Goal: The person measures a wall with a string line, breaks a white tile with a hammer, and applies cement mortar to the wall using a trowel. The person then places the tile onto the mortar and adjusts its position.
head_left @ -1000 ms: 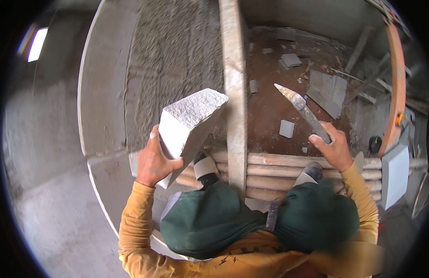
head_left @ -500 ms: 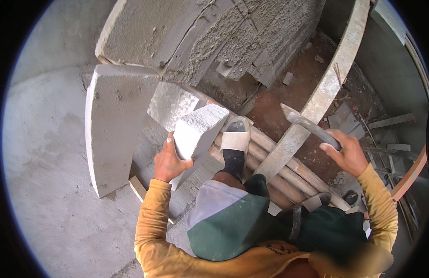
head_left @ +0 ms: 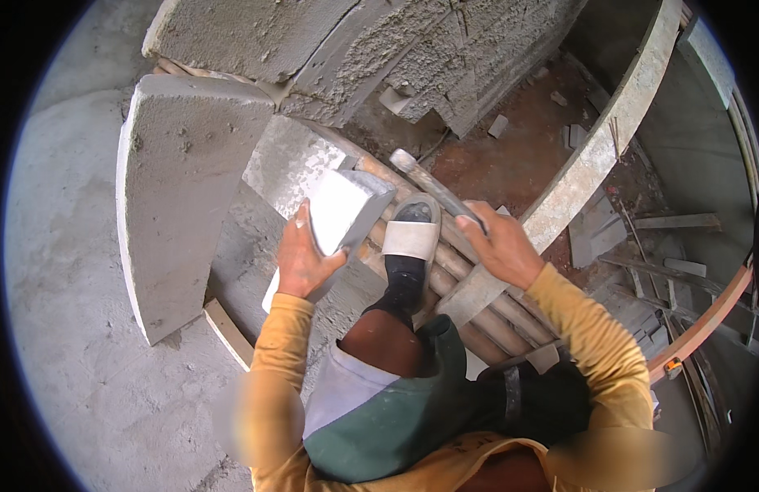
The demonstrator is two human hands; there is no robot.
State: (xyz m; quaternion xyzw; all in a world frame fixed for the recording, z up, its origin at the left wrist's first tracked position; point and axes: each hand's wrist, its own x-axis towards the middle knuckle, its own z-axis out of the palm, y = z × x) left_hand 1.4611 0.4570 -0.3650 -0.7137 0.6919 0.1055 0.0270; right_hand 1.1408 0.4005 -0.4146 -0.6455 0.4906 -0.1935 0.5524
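Note:
My left hand grips the edge of a white lightweight-concrete block, thumb on one side and fingers on the other. The block stands tilted, its cut upper end facing up. In my right hand is a short grey metal blade, fingers wrapped round its near end. Its far tip points up and left, above and right of the block, with a gap between them. A grey speckled slab lies just behind the block.
Wooden poles lie beneath my sandalled foot. On the left stands a curved concrete panel, beside a rough plastered wall. A curved concrete strip crosses the right side above reddish ground. Planks and offcuts lie at the far right.
My right hand has swung left with the blade, bringing it close to the block. My left hand keeps its grip, and the block's top is turned a little. The whole view has shifted slightly.

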